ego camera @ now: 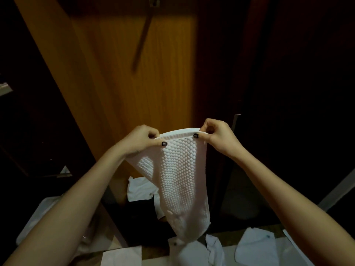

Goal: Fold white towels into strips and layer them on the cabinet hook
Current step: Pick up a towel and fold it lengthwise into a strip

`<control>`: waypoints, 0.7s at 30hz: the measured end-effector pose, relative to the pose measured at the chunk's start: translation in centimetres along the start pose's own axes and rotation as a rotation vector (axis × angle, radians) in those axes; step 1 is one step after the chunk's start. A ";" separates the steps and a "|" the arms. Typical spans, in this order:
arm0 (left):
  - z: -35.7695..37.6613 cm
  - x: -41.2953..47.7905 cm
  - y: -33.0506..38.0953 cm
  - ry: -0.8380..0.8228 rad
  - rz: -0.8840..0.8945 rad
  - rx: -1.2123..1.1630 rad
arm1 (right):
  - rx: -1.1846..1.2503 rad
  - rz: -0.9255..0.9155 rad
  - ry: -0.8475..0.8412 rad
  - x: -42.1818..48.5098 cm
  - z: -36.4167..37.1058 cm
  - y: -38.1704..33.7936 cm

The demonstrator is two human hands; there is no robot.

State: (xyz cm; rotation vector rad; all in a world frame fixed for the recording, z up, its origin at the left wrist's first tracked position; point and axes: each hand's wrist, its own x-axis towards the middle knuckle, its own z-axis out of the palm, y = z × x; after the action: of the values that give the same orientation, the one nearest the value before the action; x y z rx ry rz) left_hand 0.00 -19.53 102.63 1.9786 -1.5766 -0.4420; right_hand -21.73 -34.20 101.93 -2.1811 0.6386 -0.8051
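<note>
Towel held folded before wooden cabinet door.
Left hand and right hand pinch its top corners; bumpy white weave hangs narrowing downward. Hook cropped at frame top; surroundings dark.

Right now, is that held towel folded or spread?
Folded: the towel hangs as a narrow strip, two layers showing at the top edge pinched by left hand and right hand.

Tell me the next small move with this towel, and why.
Probably bring the left hand across to the right hand, halving the towel lengthwise: both hands pinch its top corners and it hangs spread between them, not yet a strip.
</note>
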 end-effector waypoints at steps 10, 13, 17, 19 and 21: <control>2.1 -2.4 -5.8 -0.137 -0.163 0.004 | -0.047 -0.018 0.078 -0.2 -0.3 1.7; 4.5 -1.7 -5.3 0.034 -0.146 0.089 | -0.057 -0.037 0.080 -0.2 -1.1 2.0; 5.1 0.0 -3.1 0.291 -0.134 -0.091 | -0.096 -0.055 0.138 -0.1 -3.6 2.7; 4.4 1.0 -1.9 0.304 -0.081 -0.149 | -0.129 -0.062 0.173 -0.3 -5.1 3.0; 3.4 1.5 -0.6 0.264 -0.008 -0.249 | -0.184 -0.050 0.199 -0.5 -6.9 3.4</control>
State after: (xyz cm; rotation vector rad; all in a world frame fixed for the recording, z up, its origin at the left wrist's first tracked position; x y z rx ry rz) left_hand -1.12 -21.65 99.72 1.7736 -1.2843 -0.3450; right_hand -27.61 -39.11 102.94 -2.3074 0.7868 -1.0355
